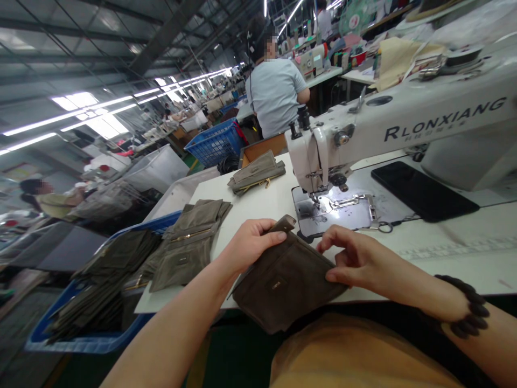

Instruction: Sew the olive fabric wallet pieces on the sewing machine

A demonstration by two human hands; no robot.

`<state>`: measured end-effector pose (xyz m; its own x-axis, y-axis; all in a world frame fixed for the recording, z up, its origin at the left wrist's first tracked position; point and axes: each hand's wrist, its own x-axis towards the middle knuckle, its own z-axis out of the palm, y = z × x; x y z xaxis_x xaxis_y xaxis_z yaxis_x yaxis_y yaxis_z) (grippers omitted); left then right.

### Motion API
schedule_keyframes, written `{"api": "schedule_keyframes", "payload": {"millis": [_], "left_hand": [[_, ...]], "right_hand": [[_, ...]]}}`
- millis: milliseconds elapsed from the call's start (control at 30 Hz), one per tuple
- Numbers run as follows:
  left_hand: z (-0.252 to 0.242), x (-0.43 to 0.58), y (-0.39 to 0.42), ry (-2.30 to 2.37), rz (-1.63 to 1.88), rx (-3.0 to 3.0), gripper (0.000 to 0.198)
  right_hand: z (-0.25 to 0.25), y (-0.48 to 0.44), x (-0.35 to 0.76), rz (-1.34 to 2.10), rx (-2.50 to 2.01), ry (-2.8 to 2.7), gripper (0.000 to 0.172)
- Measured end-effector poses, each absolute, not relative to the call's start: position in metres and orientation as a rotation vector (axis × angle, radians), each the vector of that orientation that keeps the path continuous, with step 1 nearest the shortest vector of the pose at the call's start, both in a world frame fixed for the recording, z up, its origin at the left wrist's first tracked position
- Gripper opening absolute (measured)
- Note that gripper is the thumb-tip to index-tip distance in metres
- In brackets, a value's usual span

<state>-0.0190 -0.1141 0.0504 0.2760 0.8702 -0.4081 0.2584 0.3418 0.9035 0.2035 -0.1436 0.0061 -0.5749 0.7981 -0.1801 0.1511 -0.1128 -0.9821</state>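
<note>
A dark olive fabric bag piece [278, 280] with a small metal label tilts over the table's front edge. My left hand [258, 242] pinches its upper left corner, the thumb on top beside a folded strip [286, 222]. At the piece's right edge, my right hand [351, 258] has thumb and curled fingers closed on the fabric. Just beyond both hands is the sewing machine's needle and presser foot area [316, 199], lit by a lamp. Small thread snips [383, 226] lie right of the metal plate.
Stacked olive bag pieces [186, 242] lie on the table's left, and a zippered piece [258, 172] farther back. A blue basket [81, 342] holds more pieces. A black phone [424, 191] rests under the machine arm [404, 118]. A co-worker [277, 91] sits ahead.
</note>
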Motion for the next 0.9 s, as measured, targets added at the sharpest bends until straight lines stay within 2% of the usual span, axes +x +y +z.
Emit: {"api": "schedule_keyframes", "payload": {"millis": [133,367,533,700,900], "left_hand": [[0.048,-0.018,-0.111,1.257,0.541,1.256,0.031],[0.042,-0.009,-0.094,1.253,0.417,1.362,0.029],[0.033,0.001,-0.069,1.250,0.285,1.627,0.022],[0.021,0.016,-0.042,1.242,0.190,1.887,0.021],[0.001,0.026,-0.022,1.304,0.121,2.064,0.017]], "right_hand": [[0.007,-0.146,0.203,1.710,-0.928,-1.773,0.041],[0.007,-0.139,0.210,1.568,-1.011,-2.056,0.030],[0.009,-0.117,0.227,0.886,-0.615,-2.608,0.040],[0.001,-0.087,0.227,0.065,-0.244,-2.922,0.033],[-0.013,-0.075,0.225,-0.044,-0.319,-2.946,0.030]]}}
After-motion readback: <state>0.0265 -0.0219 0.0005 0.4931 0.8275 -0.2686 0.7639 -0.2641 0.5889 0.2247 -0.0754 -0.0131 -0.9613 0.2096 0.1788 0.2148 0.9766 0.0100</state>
